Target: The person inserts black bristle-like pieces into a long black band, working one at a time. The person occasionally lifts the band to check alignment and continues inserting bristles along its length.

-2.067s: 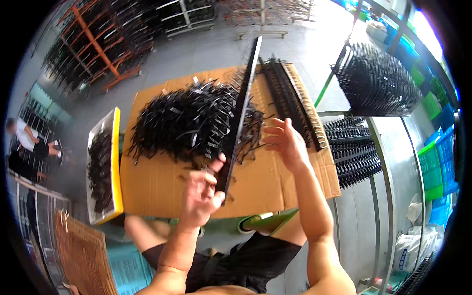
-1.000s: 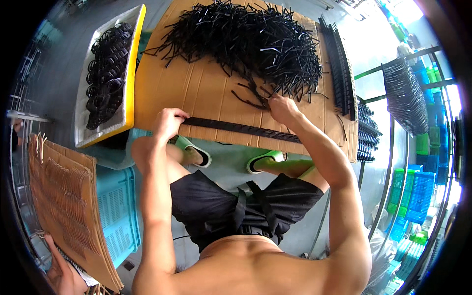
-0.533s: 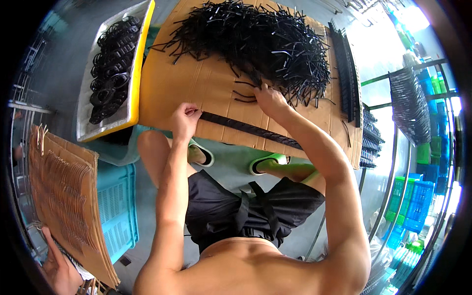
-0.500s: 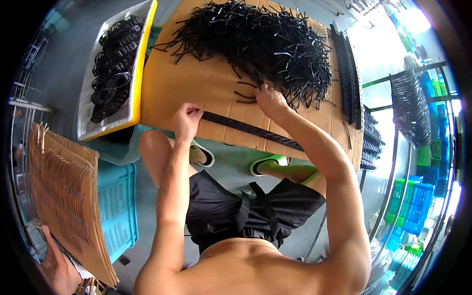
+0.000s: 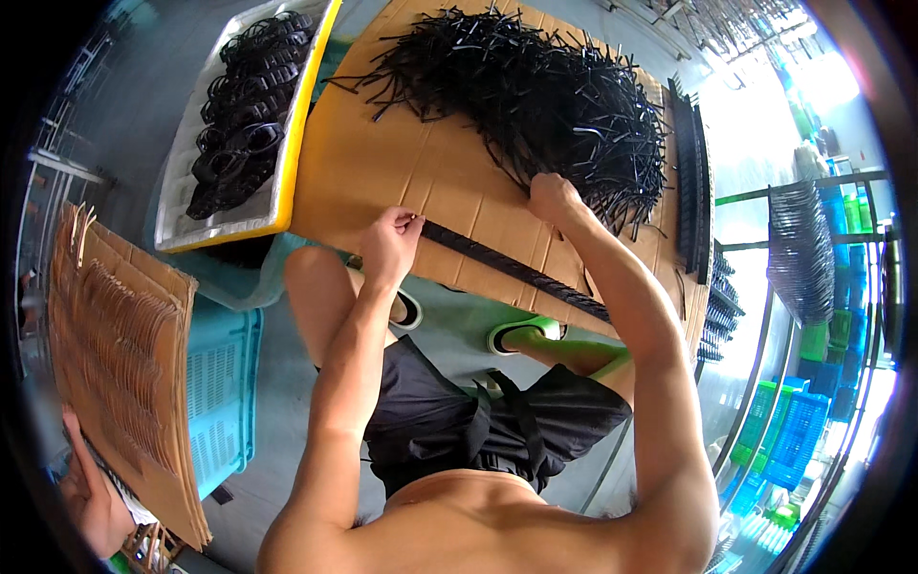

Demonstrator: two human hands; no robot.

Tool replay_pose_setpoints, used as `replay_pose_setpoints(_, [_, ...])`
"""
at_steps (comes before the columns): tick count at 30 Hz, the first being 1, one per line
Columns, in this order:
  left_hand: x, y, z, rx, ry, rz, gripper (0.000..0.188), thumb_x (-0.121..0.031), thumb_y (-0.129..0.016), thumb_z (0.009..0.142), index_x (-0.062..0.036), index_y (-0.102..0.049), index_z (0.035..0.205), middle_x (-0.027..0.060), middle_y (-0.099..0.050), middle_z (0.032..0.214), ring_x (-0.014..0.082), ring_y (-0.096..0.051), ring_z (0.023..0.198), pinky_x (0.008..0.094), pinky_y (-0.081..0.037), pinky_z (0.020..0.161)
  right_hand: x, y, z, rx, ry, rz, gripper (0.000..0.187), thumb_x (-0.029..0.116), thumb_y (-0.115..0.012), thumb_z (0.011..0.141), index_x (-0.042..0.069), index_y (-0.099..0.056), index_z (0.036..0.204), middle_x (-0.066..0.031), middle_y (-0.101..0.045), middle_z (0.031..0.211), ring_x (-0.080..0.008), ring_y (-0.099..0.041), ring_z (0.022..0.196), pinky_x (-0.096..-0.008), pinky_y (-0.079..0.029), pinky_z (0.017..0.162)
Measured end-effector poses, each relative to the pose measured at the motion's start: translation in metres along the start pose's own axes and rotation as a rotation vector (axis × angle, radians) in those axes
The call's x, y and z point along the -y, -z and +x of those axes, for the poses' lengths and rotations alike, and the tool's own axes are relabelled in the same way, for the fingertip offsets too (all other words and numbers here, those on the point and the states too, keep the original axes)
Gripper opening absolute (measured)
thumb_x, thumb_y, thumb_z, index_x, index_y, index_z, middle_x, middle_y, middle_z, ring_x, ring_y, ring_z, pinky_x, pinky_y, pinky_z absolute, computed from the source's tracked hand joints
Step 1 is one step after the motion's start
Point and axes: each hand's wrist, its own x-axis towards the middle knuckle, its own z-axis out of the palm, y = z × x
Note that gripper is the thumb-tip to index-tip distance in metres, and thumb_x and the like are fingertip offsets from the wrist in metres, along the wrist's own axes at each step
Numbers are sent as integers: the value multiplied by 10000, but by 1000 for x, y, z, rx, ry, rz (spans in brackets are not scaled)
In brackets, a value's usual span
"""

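Note:
A large heap of thin black strips (image 5: 545,105) lies on a cardboard-covered table (image 5: 382,172). At the heap's near edge, my right hand (image 5: 555,201) is closed, with black strips running into its fingers. Along the table's near side stretches a long, narrow black bar (image 5: 516,273). My left hand (image 5: 390,249) is pinched closed at the bar's left end, and a small dark bit shows at its fingertips. What exactly that pinch holds is hidden.
Left of the table stands a yellow-rimmed white foam box (image 5: 177,210) with black looped parts (image 5: 244,124). More long black bars (image 5: 690,182) line the table's right edge. Lower left are cardboard sheets (image 5: 124,354), a turquoise crate (image 5: 225,402) and another person's arm (image 5: 91,488).
The whole view has shifted slightly. Loose strips that lay left of my right hand are no longer spread there, and its fingers are at the heap's edge. My left hand stays at the bar's end.

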Motion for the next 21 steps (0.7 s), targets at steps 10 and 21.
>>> replay_pose_setpoints(10, [-3,-20,-5,-193,62,-117,200,-176,-732,822,2,-695,906,159,-711,834,284,-700,770,352,-533,679,57,17,-14,110,103,1091,214,165,-623,831,-25,-661,923,-129,-685,826,-146,-663,752,-286,-524,631])
replay_pose_setpoints(21, [3,-26,-8,-393,-335,248,91,-74,-710,779,-34,-693,859,146,-672,775,326,-646,718,415,-517,638,129,-7,-42,-363,165,1305,255,196,-696,875,-51,-672,931,-106,-702,738,-112,-625,645,-277,-512,616])
